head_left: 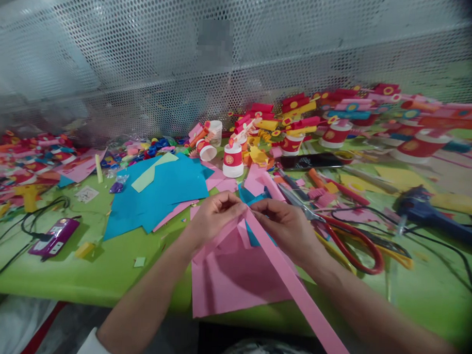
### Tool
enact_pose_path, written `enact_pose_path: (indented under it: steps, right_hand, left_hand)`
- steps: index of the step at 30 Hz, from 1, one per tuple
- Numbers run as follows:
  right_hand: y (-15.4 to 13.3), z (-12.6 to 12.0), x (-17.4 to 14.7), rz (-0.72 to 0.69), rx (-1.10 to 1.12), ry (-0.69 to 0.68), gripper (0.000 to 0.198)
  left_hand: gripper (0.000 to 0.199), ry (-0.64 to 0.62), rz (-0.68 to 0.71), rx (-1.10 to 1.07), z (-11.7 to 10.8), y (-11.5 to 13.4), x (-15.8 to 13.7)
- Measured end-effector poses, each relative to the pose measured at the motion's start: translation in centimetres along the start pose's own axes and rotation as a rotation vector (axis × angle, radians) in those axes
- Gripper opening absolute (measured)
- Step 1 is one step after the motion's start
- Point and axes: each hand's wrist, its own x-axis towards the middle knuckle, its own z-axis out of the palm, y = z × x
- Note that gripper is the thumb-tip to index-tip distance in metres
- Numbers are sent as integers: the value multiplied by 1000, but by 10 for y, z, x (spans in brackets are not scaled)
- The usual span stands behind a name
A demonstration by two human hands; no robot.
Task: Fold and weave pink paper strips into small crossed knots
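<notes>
Both my hands meet over the middle of the table, pinching a long pink paper strip [294,282] near one end. My left hand [215,220] is closed on the strip's end, thumb and forefinger together. Close beside it, my right hand [286,228] is closed on the same strip, its fingertips partly hidden. The strip's free length hangs toward me past the table's front edge. Below the hands lies a pink paper sheet [240,285]. Left of them are blue paper sheets [161,195] with a pale green strip [154,171] on top.
Red-handled scissors [357,243] and a dark blue glue gun [443,215] lie to the right, with cords trailing. A phone [312,161] is behind. Red-and-white paper cups [233,161] with rolled-paper parts line the perforated metal panel [147,55]. A purple power socket [56,238] sits left.
</notes>
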Motion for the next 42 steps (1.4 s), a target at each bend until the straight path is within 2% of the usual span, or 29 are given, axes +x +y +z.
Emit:
enact_pose_path:
  steps: [4,9,13,18,29,42]
  right_hand:
    - [0,-2,2,28,39,-73,28]
    - [-3,-13,3,55,21,-199,36]
    - [-5,-15,4,13,-39,-193,36]
    - [1,-10,4,-24,-102,-111,29]
    - [7,-9,4,-47,-100,-84,22]
    - [7,-10,4,-28,-119,-95,22]
  left_hand:
    - [27,-22,-12,60,2,-3,-3]
    - [22,24,10,303,2,-3,-6]
    - [18,37,40,390,3,-3,-7]
    - [20,16,47,358,2,-3,-8]
    - [28,-18,15,247,2,-2,-9]
    - [25,-22,-2,262,1,0,-11]
